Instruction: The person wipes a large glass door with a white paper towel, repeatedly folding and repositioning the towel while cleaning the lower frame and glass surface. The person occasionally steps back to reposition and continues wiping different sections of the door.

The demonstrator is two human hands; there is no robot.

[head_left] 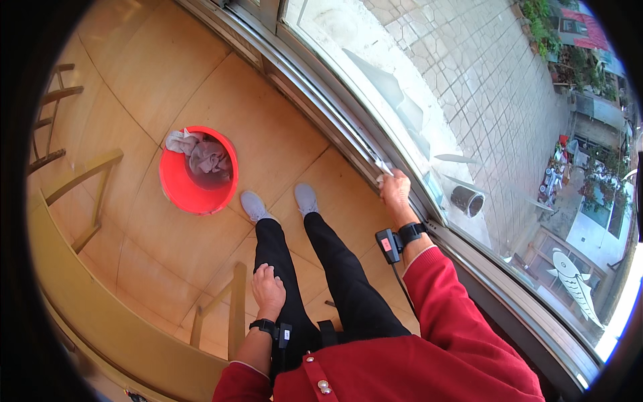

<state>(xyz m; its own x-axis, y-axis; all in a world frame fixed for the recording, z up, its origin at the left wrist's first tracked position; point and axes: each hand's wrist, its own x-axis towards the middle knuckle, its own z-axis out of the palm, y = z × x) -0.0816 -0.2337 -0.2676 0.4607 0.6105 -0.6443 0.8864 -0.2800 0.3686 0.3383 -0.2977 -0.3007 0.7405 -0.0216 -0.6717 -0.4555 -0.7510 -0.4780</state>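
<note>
My right hand (395, 190) grips a small piece of white cloth or paper (383, 167) against the metal track of the sliding window frame (346, 123). Part of the white piece is hidden under my fingers. My left hand (268, 291) hangs in front of my left thigh, back upward and fingers curled under, so its palm is out of sight. Each wrist wears a black strap with a small box. On the tiled floor ahead and to the left stands a red plastic bucket (198, 198). Wet-looking greyish cloths (208, 157) lie in it, one draped over the rim, with dark water below.
A yellowish wooden table edge (95, 306) curves along the left and behind me. Wooden chairs (85, 178) stand beyond it on the left. The glass pane (502, 211) at my right bears a fish-shaped sticker (572, 281). Outside lies a paved yard (467, 65).
</note>
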